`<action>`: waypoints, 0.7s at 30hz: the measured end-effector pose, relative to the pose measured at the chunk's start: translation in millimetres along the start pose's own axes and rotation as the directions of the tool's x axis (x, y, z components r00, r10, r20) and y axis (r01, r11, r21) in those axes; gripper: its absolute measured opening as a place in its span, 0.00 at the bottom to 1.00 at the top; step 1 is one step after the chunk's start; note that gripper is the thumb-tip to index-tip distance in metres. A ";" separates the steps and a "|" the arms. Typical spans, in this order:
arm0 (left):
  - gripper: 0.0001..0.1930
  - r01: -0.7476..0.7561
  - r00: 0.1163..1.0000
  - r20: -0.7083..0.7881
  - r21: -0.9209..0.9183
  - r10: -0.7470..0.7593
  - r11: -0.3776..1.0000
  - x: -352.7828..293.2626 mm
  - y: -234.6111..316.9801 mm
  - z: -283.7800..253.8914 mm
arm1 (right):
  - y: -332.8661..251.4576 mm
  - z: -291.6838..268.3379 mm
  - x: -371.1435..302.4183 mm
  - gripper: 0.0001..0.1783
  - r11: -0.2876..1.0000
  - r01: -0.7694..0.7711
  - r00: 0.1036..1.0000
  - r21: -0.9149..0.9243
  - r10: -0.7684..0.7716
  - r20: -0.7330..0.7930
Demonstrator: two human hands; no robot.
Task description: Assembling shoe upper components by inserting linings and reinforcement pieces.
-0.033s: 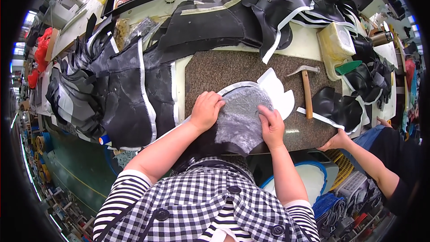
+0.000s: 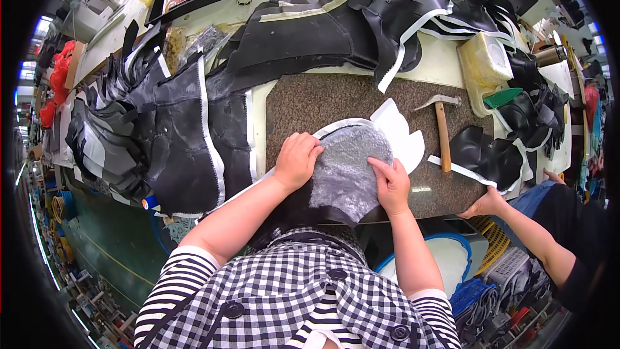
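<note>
A grey fleecy lining piece (image 2: 349, 165) with a white band along its curved top edge lies at the near edge of the table, in front of me. My left hand (image 2: 298, 160) is closed on its left edge, fingers curled over the border. On the opposite side, my right hand (image 2: 392, 186) grips the right edge, with the index finger resting on the fleece; its thumb is partly hidden. Black material shows beneath the lining's lower end. White petal-shaped pieces (image 2: 398, 134) stick out from behind its upper right.
A hammer (image 2: 442, 132) lies on the brown speckled board (image 2: 303, 100). Black leather pieces with white edging (image 2: 184, 142) are spread left and at the back. A yellowish block (image 2: 487, 61) stands right. Another person's hand (image 2: 484, 203) touches a black leather piece (image 2: 487, 155).
The fingers of my right hand have shifted slightly down and left on the fleece. My left hand and the lining stay nearly where they were.
</note>
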State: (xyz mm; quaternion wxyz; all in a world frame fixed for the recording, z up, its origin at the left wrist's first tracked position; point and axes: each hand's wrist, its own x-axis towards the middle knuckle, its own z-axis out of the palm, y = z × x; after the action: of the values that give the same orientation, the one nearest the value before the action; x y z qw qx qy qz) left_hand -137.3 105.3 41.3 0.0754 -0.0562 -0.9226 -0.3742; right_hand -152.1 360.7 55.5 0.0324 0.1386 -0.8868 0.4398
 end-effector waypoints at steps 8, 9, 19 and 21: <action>0.08 -0.125 0.991 -0.032 0.138 0.130 0.983 -3.9 -8.1 5.9 | -7.7 -0.7 5.0 0.10 0.990 -0.115 0.988 -0.084 0.122 0.091; 0.10 -0.147 0.986 -0.044 0.189 0.158 0.971 -4.3 -8.9 6.9 | -9.0 -1.2 6.8 0.10 0.990 -0.117 0.988 -0.082 0.124 0.093; 0.28 0.000 0.972 -0.201 0.506 0.118 0.862 5.2 10.8 10.2 | -18.8 3.5 13.1 0.07 0.971 -0.179 0.976 -0.159 0.195 0.094; 0.27 -0.032 0.989 -0.112 0.487 0.099 0.873 8.7 11.3 9.9 | -22.1 4.6 12.9 0.09 0.968 -0.169 0.976 -0.185 0.190 0.102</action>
State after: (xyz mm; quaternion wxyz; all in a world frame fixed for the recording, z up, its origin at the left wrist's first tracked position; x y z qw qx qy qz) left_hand -145.0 120.7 43.5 0.1612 -0.0417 -0.9772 -0.1319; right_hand -158.0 341.6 72.0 -0.0486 0.0801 -0.9312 0.3523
